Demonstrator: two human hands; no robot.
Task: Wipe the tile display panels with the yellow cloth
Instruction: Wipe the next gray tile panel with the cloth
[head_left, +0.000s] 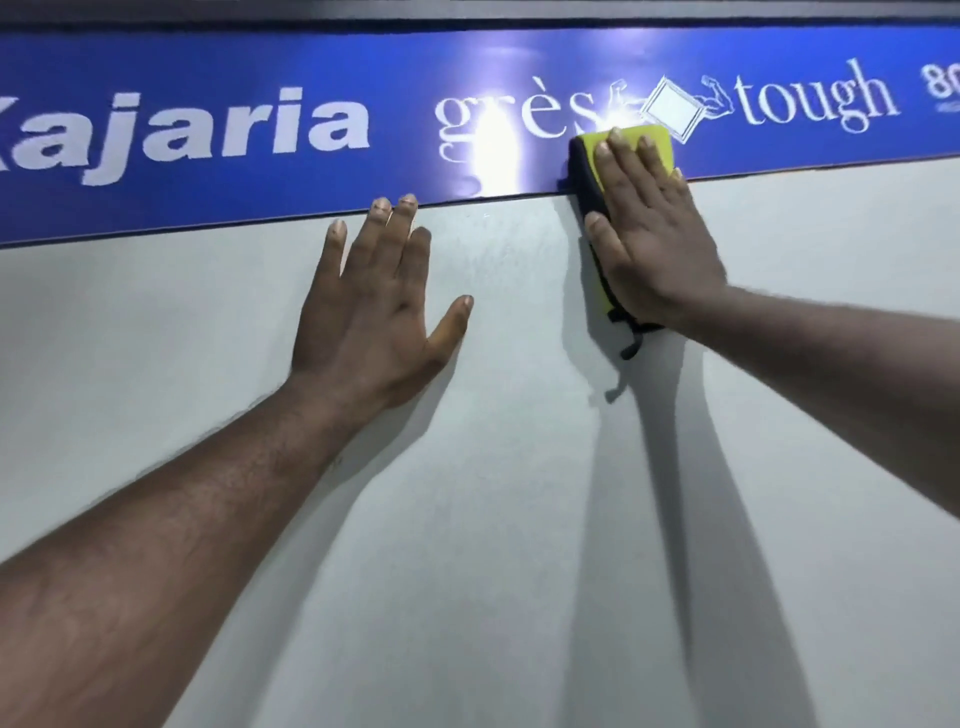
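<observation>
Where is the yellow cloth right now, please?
Right of centre in the head view, under the right hand, the yellow cloth overlaps the lower edge of the blue sign.

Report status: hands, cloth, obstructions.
Left hand open, flat on grey panel. Right hand pressing cloth flat, straddling panel and blue sign edge. Nothing in the way.

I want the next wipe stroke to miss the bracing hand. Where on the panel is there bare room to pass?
Bare grey panel lies right of the right hand, under the blue strip, and lower down between the forearms. A narrower gap separates the left hand from the yellow cloth. Leftward along the strip's edge, the left fingertips crowd the way.
</observation>
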